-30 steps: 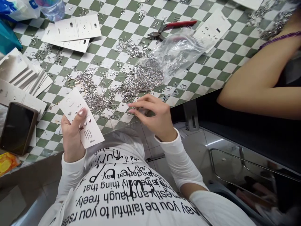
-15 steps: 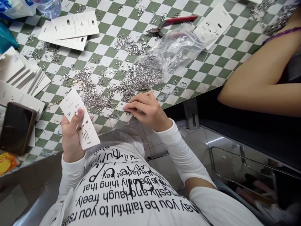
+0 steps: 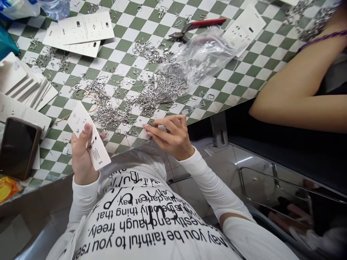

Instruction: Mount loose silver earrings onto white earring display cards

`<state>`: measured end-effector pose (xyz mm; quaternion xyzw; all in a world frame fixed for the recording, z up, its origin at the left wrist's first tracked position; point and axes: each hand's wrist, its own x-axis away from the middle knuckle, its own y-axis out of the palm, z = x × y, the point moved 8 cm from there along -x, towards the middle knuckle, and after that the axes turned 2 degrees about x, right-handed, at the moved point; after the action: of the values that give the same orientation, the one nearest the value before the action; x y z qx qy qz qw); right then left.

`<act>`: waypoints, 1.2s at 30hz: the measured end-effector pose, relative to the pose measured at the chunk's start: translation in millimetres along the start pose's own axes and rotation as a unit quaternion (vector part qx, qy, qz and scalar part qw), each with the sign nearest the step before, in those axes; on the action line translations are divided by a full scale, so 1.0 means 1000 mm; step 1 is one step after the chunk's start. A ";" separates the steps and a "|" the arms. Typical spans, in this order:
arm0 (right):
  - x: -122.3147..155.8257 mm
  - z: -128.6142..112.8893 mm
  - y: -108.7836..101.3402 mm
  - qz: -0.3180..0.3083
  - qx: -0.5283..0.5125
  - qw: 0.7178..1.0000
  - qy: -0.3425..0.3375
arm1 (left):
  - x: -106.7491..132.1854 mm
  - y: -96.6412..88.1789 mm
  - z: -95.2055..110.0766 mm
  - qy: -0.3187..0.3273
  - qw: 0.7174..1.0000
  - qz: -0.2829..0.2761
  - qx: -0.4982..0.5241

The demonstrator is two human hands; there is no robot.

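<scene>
My left hand (image 3: pixel 82 157) grips a white earring card (image 3: pixel 102 153) near the table's front edge. Its thumb presses on the card's face, where small silver earrings and studs show. My right hand (image 3: pixel 173 136) is at the table edge to the right of the card, thumb and forefinger pinched together; anything between them is too small to make out. Just beyond both hands spreads a pile of small silver earring pieces (image 3: pixel 111 110). A clear plastic bag (image 3: pixel 206 50) spills more of these pieces onto the pile.
Red-handled pliers (image 3: pixel 206 23) lie behind the bag. White cards (image 3: pixel 86 29) rest at the back left, with a stack of cards (image 3: pixel 40 90) and a phone (image 3: pixel 20 148) at the left. Another person's arm (image 3: pixel 295 86) leans in at the right.
My right hand has drawn back slightly toward the table edge, its other fingers more curled. The card in my left hand has shifted a little to the left and turned slightly.
</scene>
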<state>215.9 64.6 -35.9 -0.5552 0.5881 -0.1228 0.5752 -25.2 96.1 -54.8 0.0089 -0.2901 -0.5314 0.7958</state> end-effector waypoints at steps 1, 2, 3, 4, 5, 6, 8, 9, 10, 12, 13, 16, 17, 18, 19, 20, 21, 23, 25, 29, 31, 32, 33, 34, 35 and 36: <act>-0.002 0.003 -0.001 0.008 -0.003 1.000 0.025 | 0.000 0.001 0.000 -0.005 1.000 -0.004 0.003; -0.004 0.006 -0.002 0.016 -0.005 0.999 0.052 | 0.000 0.003 -0.001 -0.013 1.000 -0.010 0.007; -0.006 0.009 -0.001 0.018 -0.006 0.997 0.076 | 0.000 0.006 -0.002 -0.022 1.000 -0.018 0.012; -0.008 0.011 0.000 0.014 -0.007 0.995 0.094 | 0.001 0.009 -0.003 -0.033 0.999 -0.027 0.019; -0.010 0.012 0.002 0.007 -0.011 0.994 0.104 | 0.001 0.012 -0.005 -0.044 0.998 -0.038 0.027; -0.012 0.013 0.004 -0.001 -0.017 0.994 0.110 | 0.002 0.015 -0.006 -0.054 0.997 -0.051 0.035; -0.015 0.013 0.007 -0.015 -0.031 0.993 0.112 | 0.002 0.020 -0.007 -0.061 0.994 -0.076 0.045; -0.015 0.013 0.008 -0.017 -0.036 0.993 0.110 | 0.003 0.022 -0.007 -0.061 0.993 -0.088 0.046; -0.015 0.012 0.008 -0.019 -0.037 0.994 0.105 | 0.003 0.023 -0.008 -0.060 0.992 -0.099 0.049; -0.015 0.009 0.009 -0.021 -0.033 0.996 0.079 | 0.003 0.024 -0.010 -0.066 0.988 -0.117 0.071; -0.016 0.006 0.009 -0.026 -0.029 0.997 0.063 | 0.003 0.024 -0.012 -0.072 0.986 -0.123 0.084; -0.021 -0.003 0.009 -0.041 -0.034 0.997 0.058 | 0.003 0.024 -0.017 -0.093 0.980 -0.136 0.111; -0.024 -0.006 0.007 -0.036 -0.058 0.995 0.079 | 0.004 0.024 -0.019 -0.098 0.979 -0.139 0.117; -0.029 -0.009 0.004 -0.023 -0.100 0.989 0.110 | 0.005 0.025 -0.020 -0.102 0.977 -0.142 0.122; -0.034 -0.013 0.001 -0.006 -0.161 0.977 0.144 | 0.006 0.026 -0.020 -0.106 0.975 -0.146 0.129; -0.040 -0.017 0.000 0.017 -0.239 0.954 0.180 | 0.008 0.028 -0.021 -0.111 0.973 -0.151 0.134; -0.045 -0.022 0.000 0.038 -0.323 0.921 0.214 | 0.010 0.029 -0.022 -0.114 0.971 -0.156 0.138; -0.057 -0.038 0.010 0.029 -0.455 0.853 0.254 | 0.013 0.030 -0.024 -0.113 0.971 -0.164 0.131; -0.064 -0.051 0.024 0.009 -0.554 0.777 0.298 | 0.014 0.028 -0.025 -0.101 0.975 -0.164 0.108; -0.067 -0.066 0.046 -0.019 -0.650 0.668 0.361 | 0.013 0.021 -0.026 -0.072 0.985 -0.149 0.058; -0.066 -0.067 0.050 -0.011 -0.667 0.646 0.372 | 0.012 0.019 -0.026 -0.065 0.987 -0.143 0.045; -0.066 -0.067 0.050 -0.006 -0.674 0.637 0.375 | 0.012 0.019 -0.026 -0.063 0.987 -0.143 0.042; -0.066 -0.068 0.051 -0.005 -0.682 0.628 0.375 | 0.011 0.019 -0.026 -0.063 0.987 -0.143 0.043; -0.067 -0.069 0.052 -0.005 -0.692 0.618 0.374 | 0.011 0.019 -0.026 -0.064 0.987 -0.142 0.045; -0.067 -0.070 0.053 -0.007 -0.700 0.608 0.374 | 0.010 0.019 -0.026 -0.067 0.987 -0.140 0.045; -0.067 -0.072 0.054 -0.009 -0.708 0.599 0.374 | 0.010 0.019 -0.026 -0.069 0.987 -0.138 0.045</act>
<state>111.5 101.6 -19.5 -0.6995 0.6491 0.1300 -0.2691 5.5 88.4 -66.0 0.0477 -0.3639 -0.6219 0.6917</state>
